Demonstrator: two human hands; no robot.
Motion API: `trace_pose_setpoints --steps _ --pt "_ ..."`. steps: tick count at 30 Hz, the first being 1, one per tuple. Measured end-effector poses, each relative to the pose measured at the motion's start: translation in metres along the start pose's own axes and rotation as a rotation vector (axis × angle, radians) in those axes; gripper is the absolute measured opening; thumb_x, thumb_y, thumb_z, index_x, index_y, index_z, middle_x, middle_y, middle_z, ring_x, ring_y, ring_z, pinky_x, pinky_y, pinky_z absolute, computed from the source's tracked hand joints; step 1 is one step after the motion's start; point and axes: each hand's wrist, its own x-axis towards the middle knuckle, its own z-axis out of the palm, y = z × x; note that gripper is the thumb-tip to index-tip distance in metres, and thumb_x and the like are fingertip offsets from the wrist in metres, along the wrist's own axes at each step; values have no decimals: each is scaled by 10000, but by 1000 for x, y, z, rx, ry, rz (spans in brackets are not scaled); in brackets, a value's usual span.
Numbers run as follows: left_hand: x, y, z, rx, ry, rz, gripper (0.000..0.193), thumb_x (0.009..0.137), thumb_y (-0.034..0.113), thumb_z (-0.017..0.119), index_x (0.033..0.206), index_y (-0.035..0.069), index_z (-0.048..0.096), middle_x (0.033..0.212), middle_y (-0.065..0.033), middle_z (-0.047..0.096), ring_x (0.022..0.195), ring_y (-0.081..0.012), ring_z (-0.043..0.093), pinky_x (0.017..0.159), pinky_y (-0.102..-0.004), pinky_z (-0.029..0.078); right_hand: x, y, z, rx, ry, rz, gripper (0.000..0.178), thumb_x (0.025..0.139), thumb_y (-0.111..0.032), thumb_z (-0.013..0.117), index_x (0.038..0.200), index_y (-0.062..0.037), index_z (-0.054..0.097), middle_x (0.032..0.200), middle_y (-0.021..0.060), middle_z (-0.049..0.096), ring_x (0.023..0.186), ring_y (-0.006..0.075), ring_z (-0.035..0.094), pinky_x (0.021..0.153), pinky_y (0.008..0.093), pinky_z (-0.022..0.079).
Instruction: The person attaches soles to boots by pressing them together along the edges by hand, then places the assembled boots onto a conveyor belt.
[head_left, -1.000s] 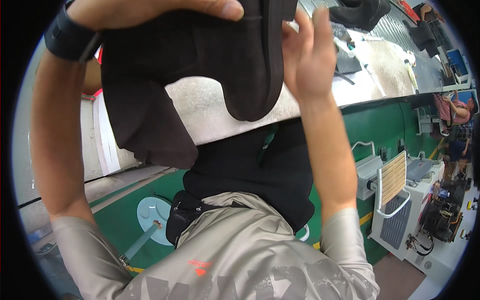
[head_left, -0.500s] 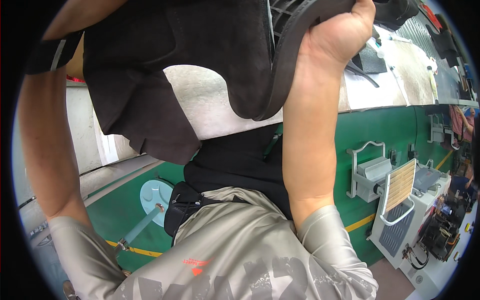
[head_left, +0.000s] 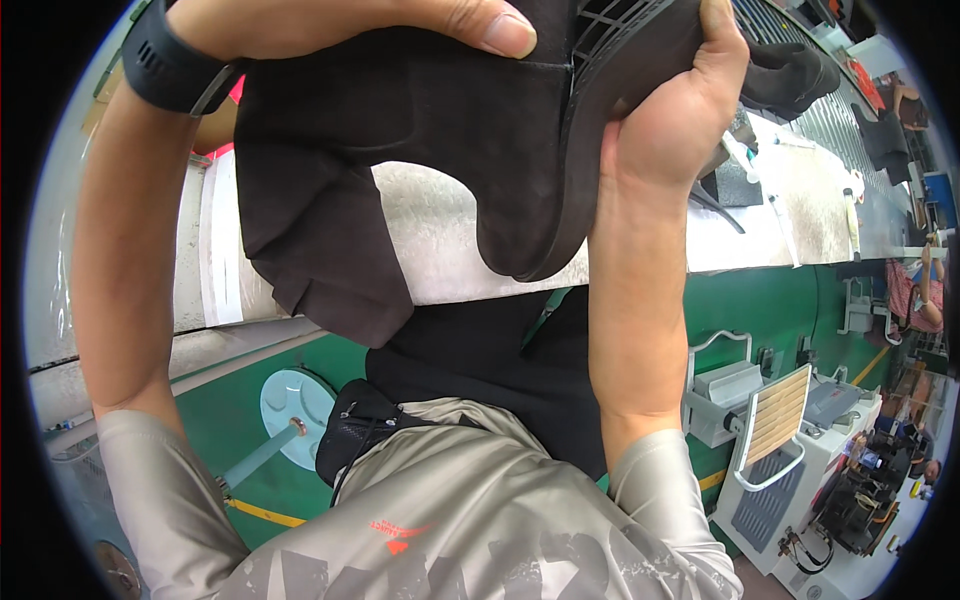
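A black suede boot [head_left: 440, 130] is raised in front of me over the workbench, its soft shaft [head_left: 325, 240] drooping toward the lower left. Along its right side runs a thick black sole [head_left: 578, 165]. Near the top edge a gap between sole and upper shows the sole's ribbed, grid-like inside. My left hand [head_left: 370, 25] is closed on the boot's upper, thumb lying across the suede by the gap; its other fingers are hidden. My right hand [head_left: 680, 125] wraps round the sole from the right, its fingertips out of sight behind it.
The pale workbench [head_left: 430, 230] stretches across behind the boot. Another black boot [head_left: 790, 80] lies on it at the upper right, near a dark strap-like piece [head_left: 715, 210]. A blue round stool base [head_left: 300, 410] stands lower left. A white machine [head_left: 770, 520] is at lower right.
The boot and both hands sit lower in view, and the boot appears further right. My left hand and its thumb now show on the upper; before, they were mostly cut off.
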Motion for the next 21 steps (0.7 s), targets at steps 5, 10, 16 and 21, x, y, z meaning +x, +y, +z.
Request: trace_pose_setpoints --steps 5,10,16,21 --pt "4 -9 10 -22 71 108 642 782 470 968 1096 -45 749 920 -137 765 875 -201 723 794 -341 579 5 4 0 7 12 59 342 1131 -352 513 1206 -65 683 1103 59 747 979 179 719 909 325 576" --pt "24 -57 16 -258 9 95 676 776 497 964 1085 -62 743 915 -162 760 859 -230 720 790 -358 577 4 5 9 -93 27 66 381 1137 -337 492 1321 -31 626 1128 70 737 1020 190 712 940 339 568" --pt "20 -44 9 -79 27 101 719 767 543 953 1052 -82 738 912 -204 753 859 -284 730 788 -378 581 7 3 3 -138 -24 70 426 1129 -335 496 1393 -6 554 1140 80 725 1032 186 706 952 341 563" --pt "19 -44 5 -50 26 96 772 762 613 925 1036 -83 737 920 -244 750 869 -351 744 789 -402 588 7 -1 8 -266 -18 54 474 1120 -340 507 1430 18 527 1158 89 710 1048 177 697 954 333 556"
